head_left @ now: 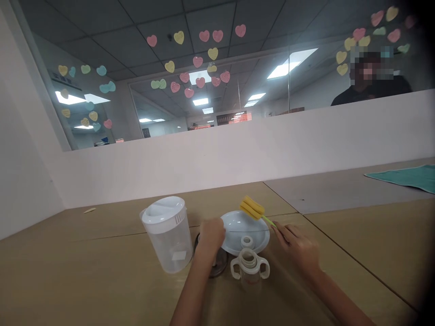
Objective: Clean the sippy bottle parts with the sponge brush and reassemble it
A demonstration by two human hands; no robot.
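My right hand (301, 249) is closed on the green handle of a sponge brush (252, 208), its yellow head raised over the far rim of a white bowl (234, 222). My left hand (212, 234) is closed at the bowl's left edge, above a dark round object (219, 265) that it partly covers; what its fingers hold is hidden. A small white ring (247, 242) sits at the near side of the bowl. In front of it, between my hands, stands a clear bottle (250, 278) with two white handles and an open top.
A clear plastic pitcher with a white lid (175, 244) stands left of my left hand. A teal cloth (408, 176) lies at the far right. Behind the low white wall (217, 158) is glass with heart-shaped notes, and a person (370, 86) at the right.
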